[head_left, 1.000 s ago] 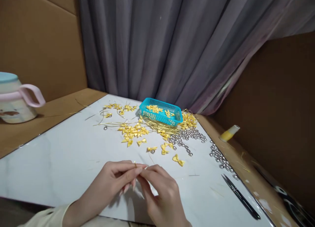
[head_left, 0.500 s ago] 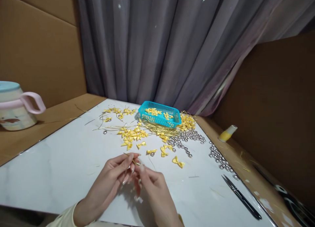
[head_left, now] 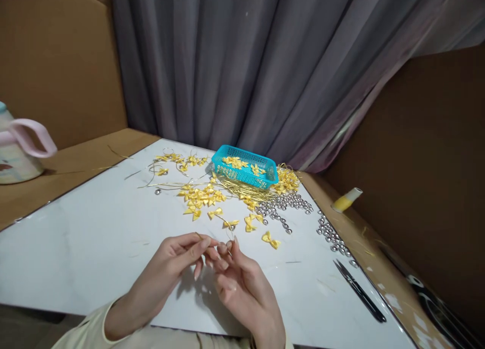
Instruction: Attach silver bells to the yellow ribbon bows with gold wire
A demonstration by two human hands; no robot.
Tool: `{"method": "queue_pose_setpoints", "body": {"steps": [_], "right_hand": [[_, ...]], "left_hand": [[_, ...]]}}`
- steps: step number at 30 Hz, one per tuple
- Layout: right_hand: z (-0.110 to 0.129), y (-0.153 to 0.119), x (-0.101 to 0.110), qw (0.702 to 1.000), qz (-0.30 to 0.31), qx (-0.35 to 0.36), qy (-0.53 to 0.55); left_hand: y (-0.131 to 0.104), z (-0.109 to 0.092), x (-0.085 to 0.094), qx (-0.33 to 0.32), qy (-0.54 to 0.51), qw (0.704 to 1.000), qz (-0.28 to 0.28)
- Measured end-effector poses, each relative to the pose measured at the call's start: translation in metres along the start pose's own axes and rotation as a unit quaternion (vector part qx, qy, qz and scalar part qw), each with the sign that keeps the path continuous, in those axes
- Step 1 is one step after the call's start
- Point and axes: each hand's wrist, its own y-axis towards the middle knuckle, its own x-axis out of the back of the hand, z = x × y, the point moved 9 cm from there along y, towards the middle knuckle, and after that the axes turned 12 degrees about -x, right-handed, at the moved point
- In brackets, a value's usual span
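My left hand point(head_left: 176, 265) pinches a thin gold cord, a short end of which shows above its fingertips. Close beside it, fingertips nearly touching, my right hand point(head_left: 246, 283) pinches a thin strand that rises in a loop toward the bows. Beyond my fingers lie a yellow bow with a silver bead point(head_left: 231, 224), another yellow bow point(head_left: 215, 213) and a pile of yellow bows point(head_left: 202, 195). A single bow point(head_left: 271, 240) rests to the right of them. Silver beads point(head_left: 290, 202) are spread behind it.
At the back of the white board point(head_left: 94, 228) stands a blue basket point(head_left: 242, 175) holding yellow bows, with gold cords point(head_left: 246, 190) before it. Black-handled tweezers point(head_left: 359, 291) lie at right. A cup point(head_left: 17, 157) stands far left, a yellow-and-white tube point(head_left: 346, 200) right.
My right hand has turned palm-up and shifted slightly right, its fingertips now on a raised strand. My left hand keeps its pinch. The whole view has shifted a little.
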Motion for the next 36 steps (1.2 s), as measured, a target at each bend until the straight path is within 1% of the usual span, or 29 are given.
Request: {"method": "queue_pose_setpoints", "body": {"steps": [3, 6, 9, 11, 13, 15, 18, 21, 24, 27, 31, 33, 36], "right_hand": [[0.003, -0.006, -0.006, 1.0, 0.027, -0.002, -0.001], [0.005, -0.013, -0.008, 0.998, 0.058, -0.001, -0.001], [0.004, -0.019, -0.013, 0.993, 0.099, -0.008, -0.06], [0.004, -0.021, -0.01, 0.99, 0.09, -0.004, -0.107], [0.007, -0.022, -0.004, 0.988, 0.061, 0.0, -0.144], [0.01, -0.024, -0.001, 0.984, 0.046, -0.003, -0.172], [0.011, -0.027, -0.002, 0.978, 0.047, -0.012, -0.201], [0.01, -0.029, -0.006, 0.978, 0.049, -0.018, -0.203], [0.008, -0.029, -0.009, 0.98, 0.059, -0.026, -0.19], [0.005, -0.027, -0.01, 0.978, 0.077, -0.037, -0.191], [0.005, -0.025, -0.011, 0.976, 0.106, -0.036, -0.185], [0.002, -0.024, -0.012, 0.974, 0.122, -0.045, -0.185], [-0.002, -0.024, -0.014, 0.968, 0.15, -0.069, -0.187]], "left_hand": [[0.0, 0.001, -0.001, 0.012, -0.01, 1.0, 0.009], [0.0, 0.003, 0.001, 0.03, -0.013, 0.999, 0.025], [0.0, 0.0, 0.004, 0.042, -0.008, 0.998, 0.055], [-0.002, -0.001, 0.003, 0.055, -0.007, 0.995, 0.083], [-0.004, -0.001, 0.001, 0.077, -0.007, 0.991, 0.113], [-0.008, 0.001, -0.003, 0.092, -0.007, 0.986, 0.141], [-0.012, 0.003, -0.008, 0.102, -0.012, 0.979, 0.175], [-0.017, 0.007, -0.012, 0.126, -0.01, 0.97, 0.208], [-0.02, 0.01, -0.016, 0.15, -0.001, 0.962, 0.229], [-0.021, 0.011, -0.018, 0.157, 0.014, 0.958, 0.24], [-0.024, 0.016, -0.022, 0.165, 0.037, 0.945, 0.28], [-0.026, 0.019, -0.023, 0.168, 0.047, 0.939, 0.298], [-0.027, 0.019, -0.025, 0.17, 0.048, 0.935, 0.308]]}}
